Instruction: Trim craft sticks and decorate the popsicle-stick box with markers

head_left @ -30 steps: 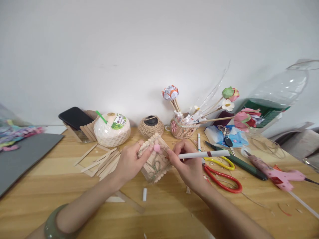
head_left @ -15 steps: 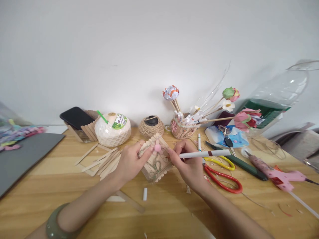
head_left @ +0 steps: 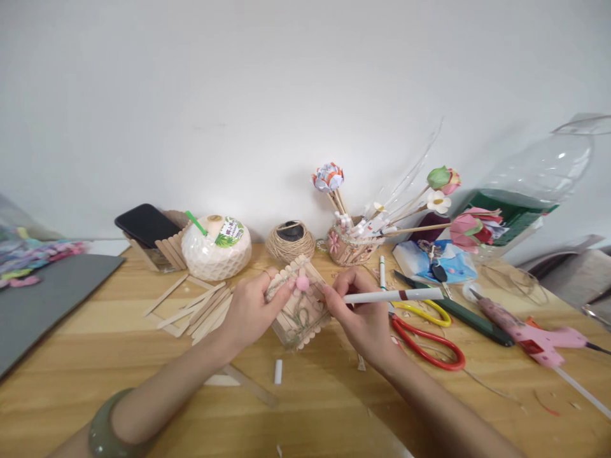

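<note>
A small box of craft sticks (head_left: 291, 315), tilted above the table, carries a pink pom-pom (head_left: 302, 283) and a green twine bow (head_left: 300, 320). My left hand (head_left: 252, 306) grips its left side, thumb beside the pom-pom. At the box's right edge are the closed fingertips of my right hand (head_left: 360, 312), which also holds a white marker (head_left: 391, 296) pointing right. A white marker cap (head_left: 278, 371) lies on the table below the box.
Loose craft sticks (head_left: 205, 312) lie to the left. Behind stand a wrapped coconut (head_left: 216, 251), a twine ball (head_left: 290, 243) and a flower holder (head_left: 351, 247). Red-and-yellow-handled scissors (head_left: 429, 359), green-handled pliers (head_left: 470, 320) and a pink glue gun (head_left: 534, 334) lie right.
</note>
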### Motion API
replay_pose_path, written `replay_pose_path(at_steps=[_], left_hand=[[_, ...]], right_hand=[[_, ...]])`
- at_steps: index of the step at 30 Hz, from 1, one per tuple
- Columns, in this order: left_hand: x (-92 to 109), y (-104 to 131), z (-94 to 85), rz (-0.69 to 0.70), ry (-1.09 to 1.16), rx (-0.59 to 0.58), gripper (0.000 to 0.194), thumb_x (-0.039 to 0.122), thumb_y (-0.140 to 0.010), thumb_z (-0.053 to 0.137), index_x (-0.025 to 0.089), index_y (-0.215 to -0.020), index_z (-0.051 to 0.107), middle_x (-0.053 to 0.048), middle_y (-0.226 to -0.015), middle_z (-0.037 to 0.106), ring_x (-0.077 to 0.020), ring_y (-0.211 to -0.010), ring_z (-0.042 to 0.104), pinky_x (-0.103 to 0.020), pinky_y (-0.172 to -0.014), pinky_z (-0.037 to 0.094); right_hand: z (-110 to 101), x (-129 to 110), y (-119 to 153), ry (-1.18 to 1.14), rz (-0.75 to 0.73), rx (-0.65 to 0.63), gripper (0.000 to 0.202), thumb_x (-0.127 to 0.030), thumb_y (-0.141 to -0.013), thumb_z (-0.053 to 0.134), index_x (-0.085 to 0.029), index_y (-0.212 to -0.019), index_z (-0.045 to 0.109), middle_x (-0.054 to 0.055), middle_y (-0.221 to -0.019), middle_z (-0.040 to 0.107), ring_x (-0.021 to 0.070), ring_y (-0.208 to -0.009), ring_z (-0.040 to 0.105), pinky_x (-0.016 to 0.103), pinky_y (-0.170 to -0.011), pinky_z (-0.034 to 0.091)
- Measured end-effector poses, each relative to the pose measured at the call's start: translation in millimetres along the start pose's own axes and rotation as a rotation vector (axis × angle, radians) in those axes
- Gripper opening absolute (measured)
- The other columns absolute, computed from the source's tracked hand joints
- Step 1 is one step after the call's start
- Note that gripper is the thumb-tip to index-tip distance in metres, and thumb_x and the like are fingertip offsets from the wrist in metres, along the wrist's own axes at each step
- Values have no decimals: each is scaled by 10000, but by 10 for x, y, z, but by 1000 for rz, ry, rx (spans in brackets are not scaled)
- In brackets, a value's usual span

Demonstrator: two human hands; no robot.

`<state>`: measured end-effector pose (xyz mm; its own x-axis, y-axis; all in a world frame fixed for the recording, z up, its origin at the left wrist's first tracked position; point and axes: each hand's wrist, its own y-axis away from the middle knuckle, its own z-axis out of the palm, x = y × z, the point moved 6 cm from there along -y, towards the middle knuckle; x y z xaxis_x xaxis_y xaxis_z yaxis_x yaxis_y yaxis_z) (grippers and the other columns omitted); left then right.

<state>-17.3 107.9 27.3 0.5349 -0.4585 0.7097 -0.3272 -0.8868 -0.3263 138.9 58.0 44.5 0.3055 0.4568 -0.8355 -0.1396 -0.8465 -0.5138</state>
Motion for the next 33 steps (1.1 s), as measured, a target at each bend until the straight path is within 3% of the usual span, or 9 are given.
replay_pose_path(at_steps=[33], left_hand=[[4,-12,6,19,27,-2,300,396,-831,441,195,-612,409,57,-532,405,-108,-509,405,-234,-519,296]], right_hand=[[50,2,25,-20,-10,-54,245,-224,-815,571,-217,-650,389,-79,-541,389,79,-455,343,191,-414,279]])
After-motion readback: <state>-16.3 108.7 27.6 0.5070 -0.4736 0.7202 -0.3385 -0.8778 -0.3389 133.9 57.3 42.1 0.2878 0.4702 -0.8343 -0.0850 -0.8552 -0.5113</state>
